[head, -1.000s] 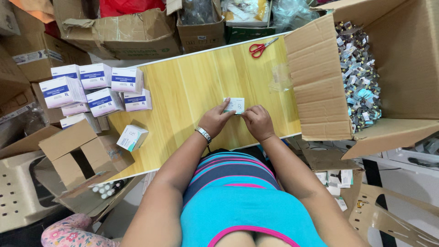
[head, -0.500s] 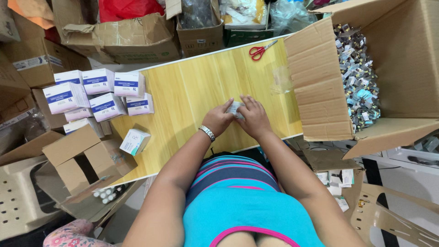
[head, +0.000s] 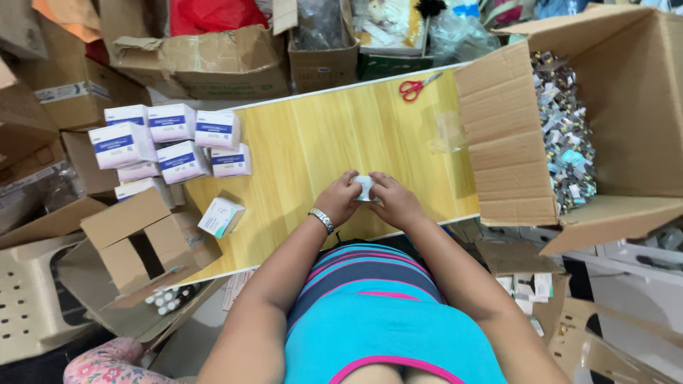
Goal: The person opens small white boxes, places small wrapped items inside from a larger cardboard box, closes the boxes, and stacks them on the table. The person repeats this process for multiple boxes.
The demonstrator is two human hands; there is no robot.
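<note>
The small white box (head: 365, 186) is largely covered by the fingers (head: 348, 186) of both hands, its form undetermined. Contents of the large carton (head: 569, 135) at right are too small to identify. The stool (head: 28, 299) is cut off by the left edge.

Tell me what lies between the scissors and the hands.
In the head view, only bare yellow tabletop lies between the scissors and the hands, left and right, holding a small white box.
</note>
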